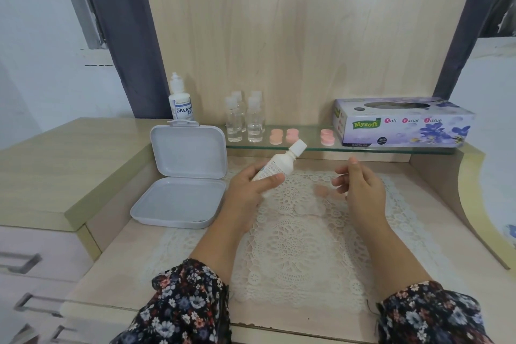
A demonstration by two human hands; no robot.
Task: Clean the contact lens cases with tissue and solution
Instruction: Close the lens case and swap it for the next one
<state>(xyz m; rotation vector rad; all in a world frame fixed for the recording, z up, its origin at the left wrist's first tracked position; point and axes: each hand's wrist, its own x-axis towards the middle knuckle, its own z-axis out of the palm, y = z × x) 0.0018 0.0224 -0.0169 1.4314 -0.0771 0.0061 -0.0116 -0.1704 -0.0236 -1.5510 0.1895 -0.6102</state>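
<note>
While our left hand [251, 184] grips the solution bottle [276, 163], cap on, our right hand [358, 180] hangs loosely curled, empty; cases [327, 137] await, tissue box [402, 123] untouched.

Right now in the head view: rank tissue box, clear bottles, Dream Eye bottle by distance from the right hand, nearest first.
1. Tissue box: on the glass shelf, up and to the right of the right hand.
2. Clear bottles: on the shelf, up and to the left.
3. Dream Eye bottle: far left, behind the open white case.
</note>
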